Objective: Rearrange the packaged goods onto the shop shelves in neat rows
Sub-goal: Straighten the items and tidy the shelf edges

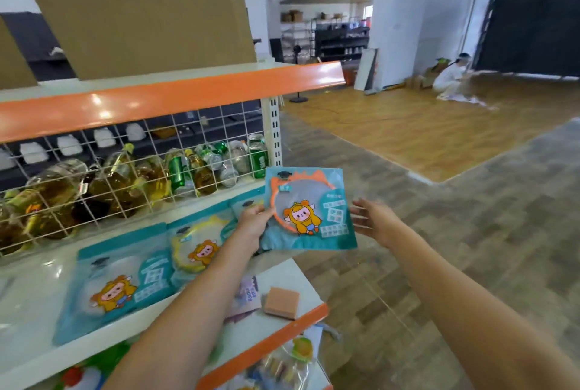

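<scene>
White shelf: teal packet upright, face toward camera, pinched at left edge by left hand; right hand released, fingers spread.

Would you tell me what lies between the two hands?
In the head view, the teal packet lies between the left hand, pinching it, and the open right hand.

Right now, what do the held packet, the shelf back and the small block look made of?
Packet in the left hand: glossy plastic film, seemingly; clear round window, printed teal.
Shelf back: white coated wire grid; bottles show through.
Block: matte, pinkish orange, maybe sponge or a wrapped bar; unclear.
</scene>
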